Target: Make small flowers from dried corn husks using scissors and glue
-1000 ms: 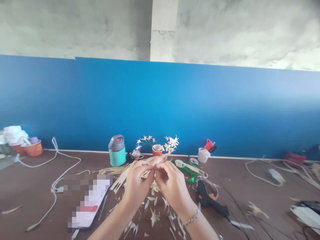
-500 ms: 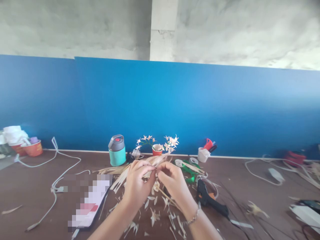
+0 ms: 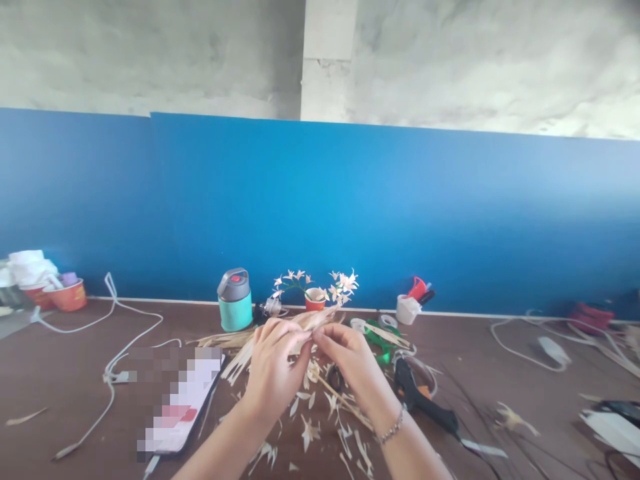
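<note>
My left hand [image 3: 280, 367] and my right hand [image 3: 350, 357] meet over the middle of the table, thumbs and forefingers pinched fingertip to fingertip. Whatever lies between the fingertips is too small to make out. Behind and under them spreads a bundle of pale dried husk strips [image 3: 241, 365]. A pale husk flower [image 3: 311, 433] lies below my wrists among scattered petals [image 3: 302, 400]. A thin stick [image 3: 340, 397] runs under my right hand. At the back, a red paper cup [image 3: 315, 304] holds stems with small pale flowers [image 3: 345, 285].
A teal jar [image 3: 236, 310] stands back left. On the right lie a black glue gun [image 3: 425, 400], green tape [image 3: 383, 341] and a white cup with pens [image 3: 408, 309]. A phone [image 3: 187, 407] and white cables [image 3: 107, 363] lie left. A blue partition [image 3: 320, 200] closes off the back.
My right hand has shifted slightly, its fingers now flatter and closer to the left fingertips. A dark round thing shows beside the right palm. My left hand is almost still.
</note>
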{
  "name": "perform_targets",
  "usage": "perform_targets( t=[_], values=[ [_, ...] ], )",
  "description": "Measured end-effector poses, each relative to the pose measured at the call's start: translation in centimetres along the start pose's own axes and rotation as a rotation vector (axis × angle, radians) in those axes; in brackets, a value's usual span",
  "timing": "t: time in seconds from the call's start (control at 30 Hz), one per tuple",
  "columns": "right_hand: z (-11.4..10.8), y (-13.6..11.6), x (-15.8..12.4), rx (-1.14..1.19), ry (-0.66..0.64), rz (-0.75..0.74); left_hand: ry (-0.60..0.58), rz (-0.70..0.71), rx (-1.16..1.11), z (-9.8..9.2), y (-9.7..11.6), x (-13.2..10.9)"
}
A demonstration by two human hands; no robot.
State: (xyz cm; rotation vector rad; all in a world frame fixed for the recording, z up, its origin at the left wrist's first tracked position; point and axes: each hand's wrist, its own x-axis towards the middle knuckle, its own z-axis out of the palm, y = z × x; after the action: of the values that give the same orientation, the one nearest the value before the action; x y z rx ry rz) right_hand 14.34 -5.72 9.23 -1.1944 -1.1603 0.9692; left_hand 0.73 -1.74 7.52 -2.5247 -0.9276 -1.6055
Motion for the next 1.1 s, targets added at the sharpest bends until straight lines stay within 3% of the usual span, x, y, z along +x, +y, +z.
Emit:
perform_targets(
  t=[0.17, 0.37, 0.47, 0.6, 0.77, 0.97, 1.1],
  values=[
    [-0.1, -0.1, 0.2, -0.248, 0.044, -0.119, -0.028, -0.058, -0.053, 0.4, -0.6, -0.1],
    [-0.6, -0.1, 0.0, -0.443, 0.028, -0.36, -0.176, -0.206, -0.252, 0.0, -0.9, 0.5],
    [-0.9, -0.2, -0.1, -0.533, -0.056, -0.509, -0.271, -0.362, -0.424, -0.6, -0.5, 1.0],
    [-1.2, -0.3, -0.2, -0.611, -0.122, -0.634, -0.384, -0.682, -0.775, -0.8, 0.1, 1.3],
    [-1.2, -0.4, -0.3, -0.623, -0.107, -0.635, -0.396, -0.957, -1.09, -0.4, -0.1, 1.3],
    [-1.0, -0.6, -0.7, -0.67, -0.092, -0.498, -0.308, -0.937, -1.036, -0.6, 0.2, 1.4],
    [-0.9, -0.7, -0.7, -0.637, -0.132, -0.499, -0.333, -0.934, -1.046, -0.8, 0.3, 1.5]
  ],
)
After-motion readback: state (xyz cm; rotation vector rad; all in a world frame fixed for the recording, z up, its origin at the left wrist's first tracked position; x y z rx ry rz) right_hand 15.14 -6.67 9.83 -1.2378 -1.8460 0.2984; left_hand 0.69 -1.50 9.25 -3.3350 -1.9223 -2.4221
